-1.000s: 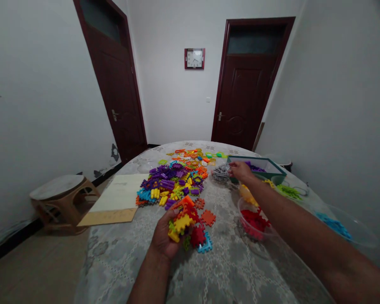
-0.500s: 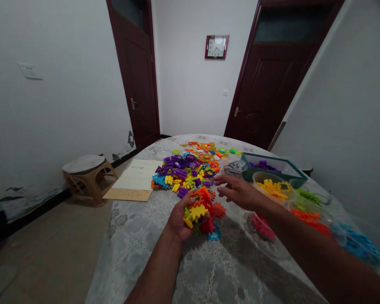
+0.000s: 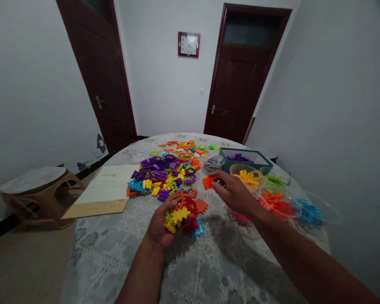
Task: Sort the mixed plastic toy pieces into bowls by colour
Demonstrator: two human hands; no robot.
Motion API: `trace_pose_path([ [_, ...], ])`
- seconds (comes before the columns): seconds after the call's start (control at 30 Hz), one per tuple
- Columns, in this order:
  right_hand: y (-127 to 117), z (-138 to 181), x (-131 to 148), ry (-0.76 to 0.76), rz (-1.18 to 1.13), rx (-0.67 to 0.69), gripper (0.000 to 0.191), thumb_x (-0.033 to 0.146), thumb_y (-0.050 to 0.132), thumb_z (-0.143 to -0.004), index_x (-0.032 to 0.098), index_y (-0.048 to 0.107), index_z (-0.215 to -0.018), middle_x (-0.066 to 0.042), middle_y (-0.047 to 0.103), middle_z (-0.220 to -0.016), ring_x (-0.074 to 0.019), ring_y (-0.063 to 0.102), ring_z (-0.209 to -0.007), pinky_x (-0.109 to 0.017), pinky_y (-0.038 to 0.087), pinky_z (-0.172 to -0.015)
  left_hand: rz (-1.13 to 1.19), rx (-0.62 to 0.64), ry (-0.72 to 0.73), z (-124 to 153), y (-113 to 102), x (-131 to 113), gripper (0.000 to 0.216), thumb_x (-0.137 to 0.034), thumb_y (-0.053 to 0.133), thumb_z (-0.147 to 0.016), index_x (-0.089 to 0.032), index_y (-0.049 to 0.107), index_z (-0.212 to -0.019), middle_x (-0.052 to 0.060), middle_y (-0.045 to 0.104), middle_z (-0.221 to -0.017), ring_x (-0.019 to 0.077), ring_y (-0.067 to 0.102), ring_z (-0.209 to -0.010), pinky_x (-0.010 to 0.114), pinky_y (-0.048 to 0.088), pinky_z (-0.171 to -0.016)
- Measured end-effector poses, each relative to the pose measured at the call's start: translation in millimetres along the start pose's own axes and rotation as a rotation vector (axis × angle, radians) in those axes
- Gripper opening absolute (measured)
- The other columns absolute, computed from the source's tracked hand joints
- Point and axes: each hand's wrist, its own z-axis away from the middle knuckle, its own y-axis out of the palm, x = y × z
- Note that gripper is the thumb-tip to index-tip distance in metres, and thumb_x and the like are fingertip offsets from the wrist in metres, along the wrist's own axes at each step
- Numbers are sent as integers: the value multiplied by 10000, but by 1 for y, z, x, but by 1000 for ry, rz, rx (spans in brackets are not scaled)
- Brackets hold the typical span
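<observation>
My left hand [image 3: 161, 230] is closed around a cluster of joined toothed plastic building blocks [image 3: 181, 215], yellow, red, orange and blue. Its thumb lies along the upper left of the cluster; the fingers underneath are mostly hidden. To the right and a little higher, my right hand [image 3: 231, 190] pinches an orange building block [image 3: 208, 182] between thumb and fingertips. That block is apart from the cluster. Just beyond both hands spreads a loose pile of building blocks [image 3: 164, 169], purple, yellow, blue and orange.
On the right stand a dark green box [image 3: 251, 153] with purple pieces and a clear tub [image 3: 263, 183] of yellow pieces. Further tubs hold orange pieces [image 3: 274, 202] and blue pieces [image 3: 310, 211]. Paper sheets [image 3: 106, 185] lie left on the patterned tablecloth [image 3: 114, 249]. A stool [image 3: 38, 185] stands beyond.
The orange block seen at the top of the cluster is now in my right hand, apart from it. My right fingers have closed. The view has turned to the right.
</observation>
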Motion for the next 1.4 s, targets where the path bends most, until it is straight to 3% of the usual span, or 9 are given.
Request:
trace_pose_path([
  [0.2, -66, 18, -68, 206, 195, -198, 321, 355, 588, -927, 214, 723, -1182, -77, 773, -1025, -215, 709, -859, -340, 535, -786, -5, -92, 25, 3, 7, -2, 468, -66, 611, -826, -122, 610, -1290, 114, 778, -888, 239, 758, -654, 359, 657, -553],
  [0.37, -118, 51, -123, 377, 337, -198, 356, 390, 585, -904, 208, 720, -1179, -80, 777, -1022, -217, 716, -854, -325, 530, -750, -16, -109, 60, 2, 9, -3, 441, -63, 618, -802, -136, 634, -1237, 97, 777, -875, 226, 747, -624, 356, 661, -546],
  [0.5, -140, 78, -147, 484, 426, -137, 339, 399, 555, -904, 192, 744, -1095, -89, 785, -1015, -229, 723, -851, -337, 535, -755, -32, -114, 57, 0, 9, -2, 448, -58, 626, -791, -149, 636, -1230, 93, 777, -879, 231, 751, -631, 358, 664, -545],
  [0.6, -140, 87, -148, 504, 505, -205, 351, 361, 525, -914, 175, 756, -1102, -115, 787, -1053, -254, 734, -928, -368, 544, -837, -52, -109, 68, -1, 8, -2, 430, -58, 623, -799, -158, 639, -1216, 92, 777, -888, 234, 755, -647, 367, 666, -550],
  [0.7, -126, 86, -129, 453, 483, -294, 343, 357, 516, -930, 189, 766, -1093, -113, 784, -1100, -266, 736, -971, -402, 542, -914, -47, -118, 62, 1, 8, -1, 394, -63, 621, -807, -156, 643, -1190, 87, 772, -868, 227, 748, -637, 375, 666, -562],
  [0.8, -98, 80, -94, 339, 339, -266, 316, 400, 547, -950, 217, 766, -1085, -91, 782, -1098, -261, 739, -936, -409, 562, -888, -25, -112, 42, 2, 8, 0, 353, -73, 626, -812, -147, 654, -1155, 87, 768, -866, 238, 754, -666, 394, 667, -591],
  [1.07, 1, 61, 14, -64, -18, 113, 278, 305, 580, -1010, 258, 665, -1269, -91, 716, -1181, -212, 708, -942, -330, 602, -737, 17, -37, 23, -4, -2, 5, 325, -105, 679, -812, -130, 662, -1135, 109, 776, -932, 243, 763, -746, 367, 654, -631],
  [1.23, 43, 51, 29, -175, -65, 237, 399, 256, 624, -998, 280, 587, -1395, -104, 650, -1318, -241, 670, -1126, -363, 603, -848, 20, 28, 20, -2, -1, 6, 361, -126, 661, -829, -113, 655, -1190, 113, 778, -935, 236, 757, -723, 336, 639, -608],
  [1.4, 55, 50, 24, -168, -118, 161, 181, 186, 598, -1000, 231, 653, -1166, -86, 676, -1131, -215, 669, -1026, -374, 578, -903, 18, 22, 14, -2, 0, 6, 372, -117, 622, -826, -102, 633, -1198, 137, 780, -962, 241, 761, -715, 337, 643, -603],
])
